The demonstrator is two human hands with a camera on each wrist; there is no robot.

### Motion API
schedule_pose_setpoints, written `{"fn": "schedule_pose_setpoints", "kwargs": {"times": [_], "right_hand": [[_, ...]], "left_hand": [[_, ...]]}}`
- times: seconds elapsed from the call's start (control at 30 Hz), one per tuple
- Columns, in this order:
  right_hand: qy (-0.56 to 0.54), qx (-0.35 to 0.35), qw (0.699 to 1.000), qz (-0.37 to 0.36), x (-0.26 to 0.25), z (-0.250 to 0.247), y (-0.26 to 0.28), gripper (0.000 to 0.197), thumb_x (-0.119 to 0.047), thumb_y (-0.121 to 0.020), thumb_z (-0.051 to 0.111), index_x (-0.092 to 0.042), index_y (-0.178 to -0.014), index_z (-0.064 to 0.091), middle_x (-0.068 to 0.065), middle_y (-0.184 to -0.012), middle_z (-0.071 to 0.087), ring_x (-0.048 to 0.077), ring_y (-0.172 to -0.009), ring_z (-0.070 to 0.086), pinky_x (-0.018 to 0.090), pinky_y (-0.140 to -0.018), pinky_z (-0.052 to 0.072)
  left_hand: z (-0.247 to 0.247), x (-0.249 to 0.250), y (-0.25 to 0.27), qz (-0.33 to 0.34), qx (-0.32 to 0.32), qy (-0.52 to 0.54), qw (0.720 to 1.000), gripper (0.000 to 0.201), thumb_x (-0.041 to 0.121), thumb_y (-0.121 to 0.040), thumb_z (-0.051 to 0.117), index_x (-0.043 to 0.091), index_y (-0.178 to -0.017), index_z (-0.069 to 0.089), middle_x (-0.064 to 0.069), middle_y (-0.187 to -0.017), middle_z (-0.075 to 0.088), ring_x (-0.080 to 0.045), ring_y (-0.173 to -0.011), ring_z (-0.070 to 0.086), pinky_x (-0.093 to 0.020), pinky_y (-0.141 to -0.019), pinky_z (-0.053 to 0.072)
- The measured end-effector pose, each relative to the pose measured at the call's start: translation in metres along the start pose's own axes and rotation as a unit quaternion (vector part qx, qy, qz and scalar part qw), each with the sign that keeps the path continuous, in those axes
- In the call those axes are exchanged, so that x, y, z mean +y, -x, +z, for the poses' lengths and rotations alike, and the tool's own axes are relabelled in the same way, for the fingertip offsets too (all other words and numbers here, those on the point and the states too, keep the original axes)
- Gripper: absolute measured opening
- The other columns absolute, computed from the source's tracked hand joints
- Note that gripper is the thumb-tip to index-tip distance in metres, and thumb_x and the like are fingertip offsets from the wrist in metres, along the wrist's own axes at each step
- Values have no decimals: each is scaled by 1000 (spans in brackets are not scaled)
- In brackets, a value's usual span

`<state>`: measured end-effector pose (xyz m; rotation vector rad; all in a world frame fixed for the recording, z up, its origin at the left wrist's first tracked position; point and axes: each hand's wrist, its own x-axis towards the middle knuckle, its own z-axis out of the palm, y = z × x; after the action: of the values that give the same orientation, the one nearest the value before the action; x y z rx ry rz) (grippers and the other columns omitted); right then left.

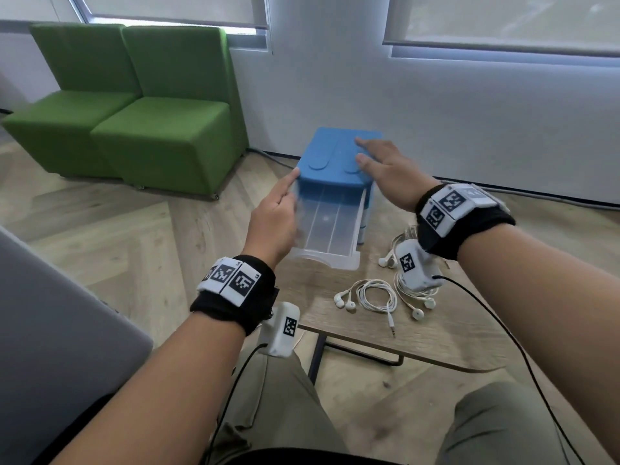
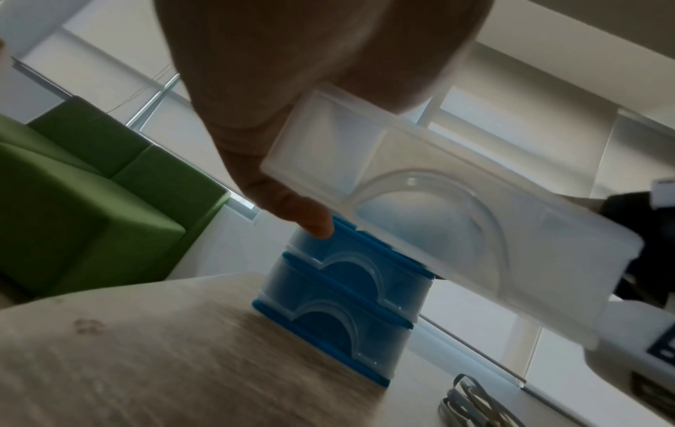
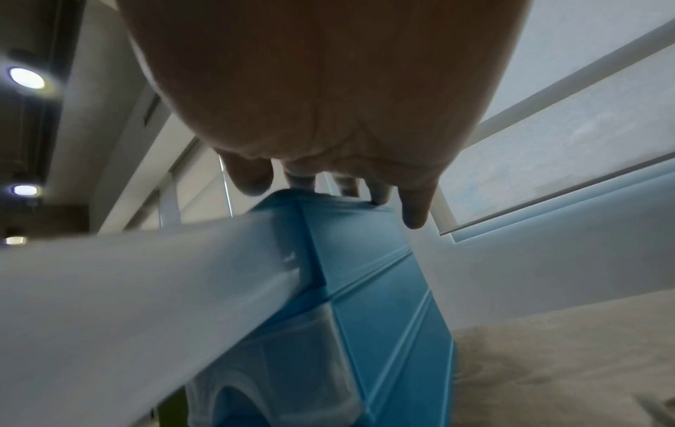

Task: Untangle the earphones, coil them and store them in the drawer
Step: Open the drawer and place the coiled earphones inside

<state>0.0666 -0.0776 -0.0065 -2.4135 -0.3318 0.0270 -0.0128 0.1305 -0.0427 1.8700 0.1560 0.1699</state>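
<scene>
Two white earphones (image 1: 375, 297) coiled on table (image 1: 453, 330); right hand (image 1: 385, 169) flat, left hand (image 1: 271, 216) fingers clasp drawer (image 1: 330, 226).

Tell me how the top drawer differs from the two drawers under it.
The top drawer is pulled far out toward the person; the lower drawers sit shut in the blue cabinet. The left hand holds the top drawer's side, while nothing touches the lower drawers. All three are translucent plastic with an arched front recess.
</scene>
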Motion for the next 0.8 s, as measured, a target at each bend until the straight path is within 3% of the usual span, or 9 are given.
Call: {"fn": "schedule_pose_setpoints", "kwargs": {"times": [0.07,0.17,0.27,0.37,0.43,0.53,0.63,0.7,0.8], "right_hand": [[13,56,998,2,17,-12,14,39,-30,-106,47,-21,-143,56,8,-142,51,24,-132,49,31,-110,31],[89,39,993,66,54,-27,34,28,-14,-98,57,-18,-122,71,6,-124,65,25,-118,59,29,-100,39],[217,-88,960,155,82,-31,50,37,-22,-94,64,-29,-129,68,-2,-128,68,23,-122,60,34,-106,44],[285,-99,942,146,92,-28,55,41,-36,-92,67,-36,-133,65,-8,-126,68,20,-118,60,36,-102,47],[291,-84,944,131,92,-23,54,35,-37,-92,68,-31,-126,70,-6,-119,70,20,-111,61,30,-90,46],[317,-85,936,128,85,-14,49,21,-28,-94,65,-21,-112,73,4,-115,70,24,-106,59,27,-76,37],[336,-96,926,144,81,-8,40,18,-24,-93,63,-13,-106,71,8,-110,70,28,-99,62,30,-74,43],[345,-111,920,147,80,-5,34,20,-21,-95,61,-10,-109,70,11,-113,70,31,-102,65,35,-81,52],[377,-141,905,140,75,-2,32,25,-17,-99,56,-8,-120,64,12,-121,68,32,-111,64,32,-83,49]], "left_hand": [[0,-2,-3,-5,1,3,1000,56,21,-102,32,51,-141,58,12,-85,60,-20,-90,57,-59,-75,58],[-1,-4,-6,-8,3,8,1000,55,22,-102,33,53,-136,61,13,-90,61,-24,-84,57,-55,-71,58],[-2,-6,-9,-6,3,13,1000,53,24,-102,34,55,-132,63,1,-99,63,-30,-85,59,-47,-66,58],[-2,-6,-9,-9,0,15,1000,52,24,-101,34,54,-130,64,-2,-104,65,-36,-92,62,-35,-60,57],[-3,-4,-8,-12,-3,16,1000,53,25,-97,34,55,-129,64,-4,-106,66,-31,-88,62,-31,-56,55],[-4,-4,-8,-12,-11,13,1000,56,22,-96,32,54,-130,63,-4,-113,68,-28,-97,66,-25,-52,52],[-4,-5,-8,-13,-11,8,1000,56,17,-100,32,54,-131,62,-6,-110,68,-29,-99,67,-23,-51,51],[-4,-5,-8,-10,-11,6,1000,56,16,-101,32,53,-132,61,-7,-110,67,-30,-98,67,-23,-51,51],[-4,-6,-10,-4,-9,1,1000,56,16,-102,31,53,-133,60,-11,-108,67,-32,-89,67,-25,-52,52]]}}
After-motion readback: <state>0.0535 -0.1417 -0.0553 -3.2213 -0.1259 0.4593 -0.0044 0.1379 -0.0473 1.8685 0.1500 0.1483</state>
